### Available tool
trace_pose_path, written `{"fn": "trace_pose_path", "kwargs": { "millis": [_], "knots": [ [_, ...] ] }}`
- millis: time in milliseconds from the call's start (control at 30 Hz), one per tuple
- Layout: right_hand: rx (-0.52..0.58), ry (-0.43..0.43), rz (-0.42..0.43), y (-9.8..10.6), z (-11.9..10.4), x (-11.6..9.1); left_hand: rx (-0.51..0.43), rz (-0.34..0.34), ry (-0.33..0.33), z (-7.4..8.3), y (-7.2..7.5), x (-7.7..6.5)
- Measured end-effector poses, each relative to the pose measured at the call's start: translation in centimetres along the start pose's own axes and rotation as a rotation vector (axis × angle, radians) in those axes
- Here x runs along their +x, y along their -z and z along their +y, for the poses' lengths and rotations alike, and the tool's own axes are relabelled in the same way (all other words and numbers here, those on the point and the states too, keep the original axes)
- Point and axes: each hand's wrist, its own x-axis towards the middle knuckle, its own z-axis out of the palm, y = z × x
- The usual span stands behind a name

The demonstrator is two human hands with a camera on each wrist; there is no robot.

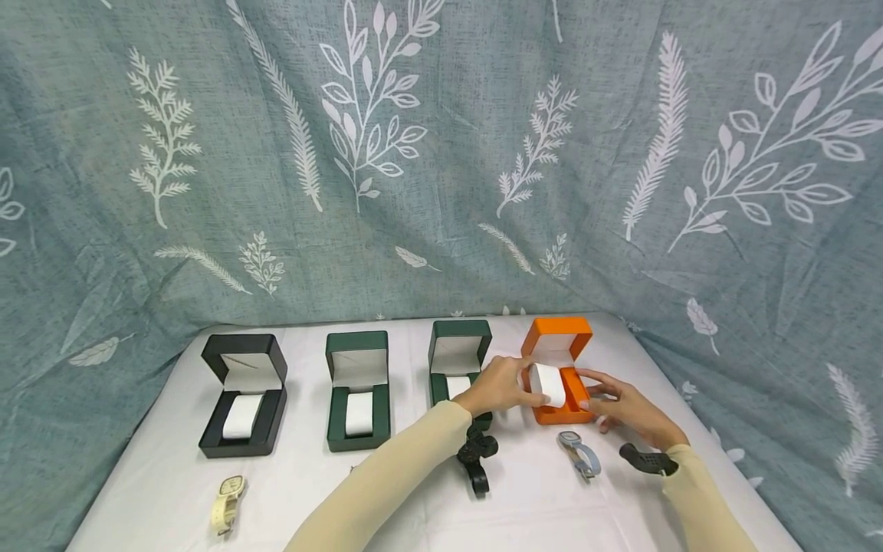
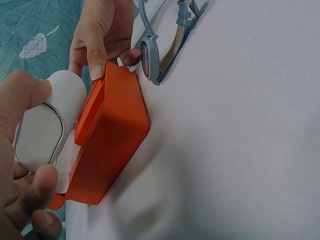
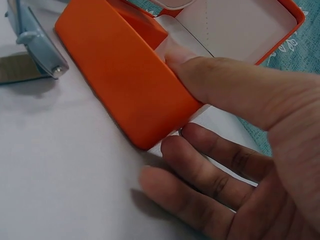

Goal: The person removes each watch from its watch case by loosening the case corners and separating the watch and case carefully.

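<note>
An orange watch box stands with its lid up at the right end of the row. My left hand grips a white watch cushion between thumb and fingers, tilted over the box's left part. On the box's right side is my right hand. In the right wrist view, its thumb hooks over the orange rim while the other fingers curl near the outer wall. A light blue watch lies on the table in front of the box.
Left of the orange box stand a black watch box and two green ones, a middle one and another partly behind my left hand, all lids raised. A cream watch lies front left. Black pieces show by my left cuff.
</note>
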Motion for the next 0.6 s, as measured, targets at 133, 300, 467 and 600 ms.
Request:
{"fn": "trace_pose_path", "kwargs": {
  "millis": [133, 300, 467, 600],
  "knots": [
    [-0.01, -0.009, -0.006, 0.06, -0.01, 0.08, 0.002, -0.002, 0.002, 0.02, -0.1, 0.06],
    [-0.016, -0.019, -0.008, 0.18, 0.04, 0.1, -0.001, -0.013, 0.014, 0.08, -0.43, 0.27],
    [-0.029, -0.002, -0.028, 0.27, 0.11, 0.11, -0.004, -0.026, 0.007, 0.17, -0.66, 0.38],
    [-0.038, 0.018, -0.048, 0.19, 0.0, 0.16, 0.0, -0.019, -0.014, 0.22, -0.78, 0.46]
  ]
}}
